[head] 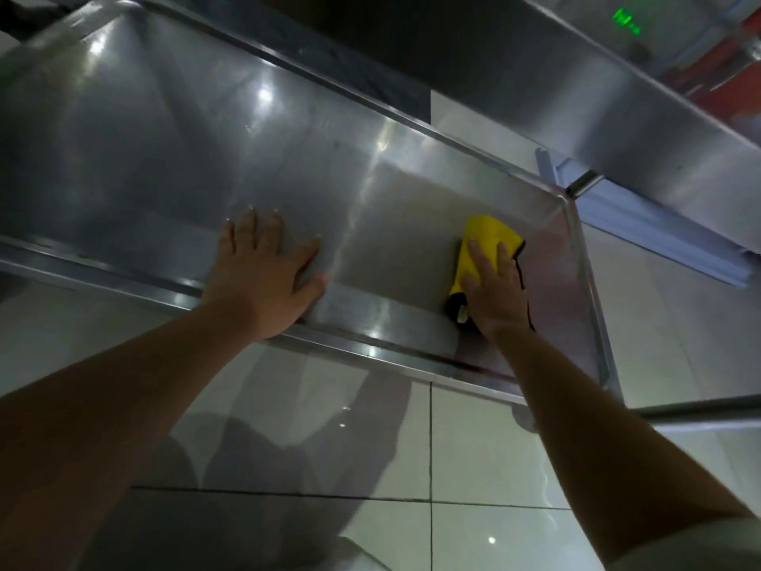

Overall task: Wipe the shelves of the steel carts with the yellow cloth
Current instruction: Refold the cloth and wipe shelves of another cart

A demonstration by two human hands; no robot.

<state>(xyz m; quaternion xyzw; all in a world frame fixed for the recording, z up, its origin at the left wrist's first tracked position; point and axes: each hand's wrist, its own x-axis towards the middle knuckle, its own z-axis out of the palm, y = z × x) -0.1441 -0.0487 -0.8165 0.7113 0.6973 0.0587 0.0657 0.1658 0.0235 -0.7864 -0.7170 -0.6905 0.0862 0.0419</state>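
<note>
- steel cart shelf (173,129) runs diagonally through the view, a shallow tray with a raised rim all round; surface is shiny and shows ceiling-light reflections.
- yellow cloth (484,245) lies on that shelf near its right end, close to the rounded far-right corner. it is bunched into a pad, with a dark edge trim showing on its right side and a dark patch at its near end.
- right hand (492,296) is flat on top of the cloth, palm down, fingers straight and together, pressing it onto the steel. not a wrapped grip; the far part of the cloth sticks out past the fingertips.
- left hand (263,274) is on the same shelf, left of the cloth and well apart from it. open, fingers spread, palm flat on the bare steel, holding nothing. heel of the hand sits at the near rim.
- both forearms reach in over the shelf's near rim; a pale sleeve edge (700,546) shows on the right arm at the bottom right.
- white tiled floor (473,455) below the shelf's near side, glossy, with arm shadows on it.
- second steel surface (642,113) beyond the shelf's far right corner, with a green light reflection (626,21) on it; can't tell whether it's another cart.
</note>
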